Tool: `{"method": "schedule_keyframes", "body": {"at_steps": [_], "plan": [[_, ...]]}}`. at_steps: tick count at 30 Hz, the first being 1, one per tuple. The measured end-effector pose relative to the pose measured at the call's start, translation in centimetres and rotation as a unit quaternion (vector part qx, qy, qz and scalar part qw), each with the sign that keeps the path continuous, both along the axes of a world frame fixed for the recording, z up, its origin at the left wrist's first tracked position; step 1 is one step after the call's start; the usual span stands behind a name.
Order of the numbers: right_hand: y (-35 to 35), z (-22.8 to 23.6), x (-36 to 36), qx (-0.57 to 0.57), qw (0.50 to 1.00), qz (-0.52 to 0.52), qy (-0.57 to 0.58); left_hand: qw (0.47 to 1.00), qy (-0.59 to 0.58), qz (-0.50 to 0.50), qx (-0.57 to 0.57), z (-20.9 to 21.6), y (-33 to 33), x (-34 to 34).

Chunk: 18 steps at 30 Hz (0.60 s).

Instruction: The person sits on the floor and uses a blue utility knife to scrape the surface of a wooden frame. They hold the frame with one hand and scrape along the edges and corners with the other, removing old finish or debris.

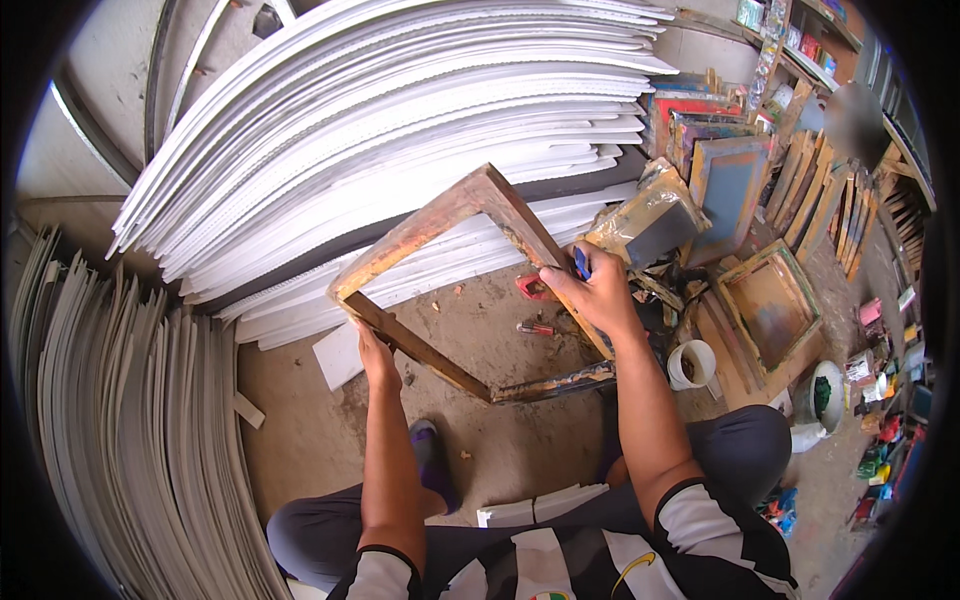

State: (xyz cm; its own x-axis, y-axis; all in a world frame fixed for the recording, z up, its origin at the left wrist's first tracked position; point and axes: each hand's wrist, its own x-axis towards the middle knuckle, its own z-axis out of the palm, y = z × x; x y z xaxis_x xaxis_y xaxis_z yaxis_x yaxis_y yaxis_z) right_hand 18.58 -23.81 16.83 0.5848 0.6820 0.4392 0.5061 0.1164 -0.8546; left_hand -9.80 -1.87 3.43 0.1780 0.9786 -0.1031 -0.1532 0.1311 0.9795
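An old wooden frame (515,222), stained with paint and with nothing across its opening, is held up tilted in front of me. My left hand (375,357) grips its left side near the lower left corner. On the right side, my right hand (598,288) is closed round the wood, and a small blue object (582,263) pokes out between its fingers; its kind I cannot make out. Below the frame, a screwdriver (537,328) with a reddish handle lies on the floor. A red thing (535,287), partly covered by the frame, is near it.
Tall stacks of white sheets (420,90) fill the far side, and grey sheets (140,430) stand at the left. Paint-stained screen frames (735,185) lean at the right. A white bucket (692,365), a second tub (824,395) and several paint containers (880,465) are on the right.
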Motion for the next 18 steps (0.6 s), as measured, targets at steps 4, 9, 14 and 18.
{"method": "schedule_keyframes", "body": {"at_steps": [4,9,14,18], "plan": [[0.3,0.9,-1.0,-0.005,1.0,0.001,0.009,0.999,-0.019,0.003,-0.042,-2.3,0.9,0.8],[0.4,1.1,-1.2,-0.035,0.999,0.008,-0.007,0.999,0.033,0.011,0.002,-1.0,-1.2,2.7],[1.7,1.2,-2.3,-0.084,0.993,0.051,-0.07,0.936,0.13,0.198,0.26,0.4,-7.5,6.1],[2.3,1.6,-3.0,-0.095,0.981,0.09,-0.142,0.805,0.021,0.205,0.557,9.4,-7.8,7.1]]}}
